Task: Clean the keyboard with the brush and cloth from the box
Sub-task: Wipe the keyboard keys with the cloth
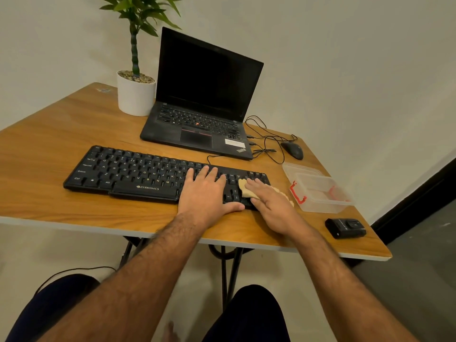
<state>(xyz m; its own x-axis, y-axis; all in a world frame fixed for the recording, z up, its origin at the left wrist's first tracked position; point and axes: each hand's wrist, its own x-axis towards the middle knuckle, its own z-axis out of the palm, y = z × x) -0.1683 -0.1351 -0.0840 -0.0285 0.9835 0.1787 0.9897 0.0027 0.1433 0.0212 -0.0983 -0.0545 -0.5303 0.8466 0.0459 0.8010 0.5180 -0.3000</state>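
A black Zebronics keyboard (pixel 128 172) lies across the wooden table (pixel 47 149). My left hand (pixel 206 193) rests flat on its right half, fingers spread, thumb along the front edge. My right hand (pixel 270 202) presses a small beige cloth (pixel 244 190) onto the keys at the keyboard's right end; most of the cloth is hidden under the palm. To the right stands the clear plastic box (pixel 320 193) with red clips, its lid (pixel 299 167) lying behind it. No brush is in sight.
An open black laptop (pixel 204 99) sits behind the keyboard, with a potted plant (pixel 135 95) to its left. A black mouse (pixel 292 149) and tangled cables (pixel 265 141) lie right of the laptop. A small black device (pixel 345 227) sits near the table's front right corner.
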